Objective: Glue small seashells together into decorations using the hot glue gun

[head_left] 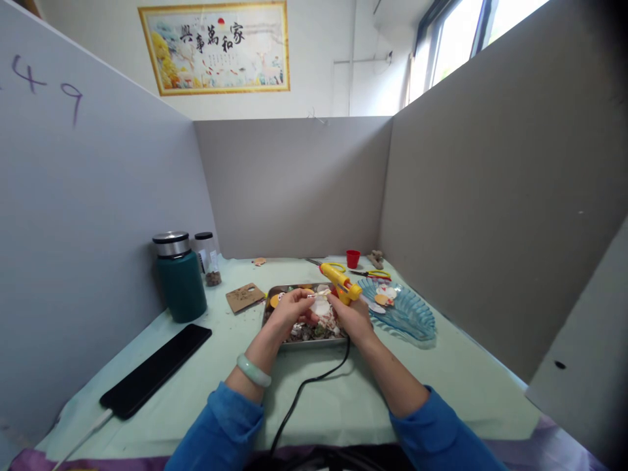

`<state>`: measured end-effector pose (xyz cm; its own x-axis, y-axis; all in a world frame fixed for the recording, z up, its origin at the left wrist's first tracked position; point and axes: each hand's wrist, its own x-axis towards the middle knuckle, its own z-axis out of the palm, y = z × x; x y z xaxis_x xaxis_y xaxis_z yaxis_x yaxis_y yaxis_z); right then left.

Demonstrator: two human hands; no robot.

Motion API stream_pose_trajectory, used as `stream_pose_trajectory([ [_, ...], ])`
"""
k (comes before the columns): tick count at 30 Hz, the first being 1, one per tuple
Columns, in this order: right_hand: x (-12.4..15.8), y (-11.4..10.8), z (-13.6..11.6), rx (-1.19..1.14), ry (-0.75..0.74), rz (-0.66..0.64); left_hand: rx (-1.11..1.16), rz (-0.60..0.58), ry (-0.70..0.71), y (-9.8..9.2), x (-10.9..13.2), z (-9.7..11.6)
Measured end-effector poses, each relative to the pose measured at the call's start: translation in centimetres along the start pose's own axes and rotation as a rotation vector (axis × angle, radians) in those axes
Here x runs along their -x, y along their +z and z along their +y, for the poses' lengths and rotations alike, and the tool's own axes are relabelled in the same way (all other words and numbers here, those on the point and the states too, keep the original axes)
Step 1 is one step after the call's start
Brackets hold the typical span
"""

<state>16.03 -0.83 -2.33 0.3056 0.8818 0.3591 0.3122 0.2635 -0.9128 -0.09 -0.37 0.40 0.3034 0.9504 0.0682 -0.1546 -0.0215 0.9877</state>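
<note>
One flat-looking, rounded white piece (321, 306) is up over the rectangular silver metal tray (307, 345) of mixed small bits (307, 331), between both hands. Left hand (293, 311) is pinched on its edge. Right hand (352, 315) is at the yellow-and-orange plastic glue gun (338, 280); fingers hidden, can't tell if clamped. Step looks like gluing; next move probably calls for a steady left hold and careful aim. Black cord (318, 377) crosses the green-covered desk (230, 350). Right: translucent blue scalloped dish (415, 309) with white-and-orange cutouts (385, 295).
</note>
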Motion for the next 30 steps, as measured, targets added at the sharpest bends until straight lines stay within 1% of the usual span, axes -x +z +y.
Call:
stream_pose_trajectory([
  [3,0.14,-0.01,-0.36,0.075,-0.008,0.041,0.012,-0.031,-0.018,0.07,0.11,0.15],
  [6,0.19,0.03,-0.37,0.071,-0.019,0.027,0.020,-0.045,-0.037,0.04,0.10,0.19],
  [12,0.24,0.02,-0.30,0.071,-0.058,0.030,0.038,-0.013,-0.013,-0.14,-0.09,-0.07],
  [18,0.55,-0.21,-0.89,0.114,-0.057,0.042,0.021,-0.013,0.005,0.01,-0.04,-0.01],
  [23,0.63,-0.26,-0.94,0.136,-0.056,0.052,0.011,0.030,0.031,0.14,-0.05,-0.02],
  [28,0.57,-0.14,-0.69,0.136,-0.039,0.047,0.015,-0.001,0.027,0.10,0.00,0.00],
  [30,0.52,-0.08,-0.55,0.120,-0.058,0.036,0.015,-0.015,0.026,0.06,0.02,0.01],
])
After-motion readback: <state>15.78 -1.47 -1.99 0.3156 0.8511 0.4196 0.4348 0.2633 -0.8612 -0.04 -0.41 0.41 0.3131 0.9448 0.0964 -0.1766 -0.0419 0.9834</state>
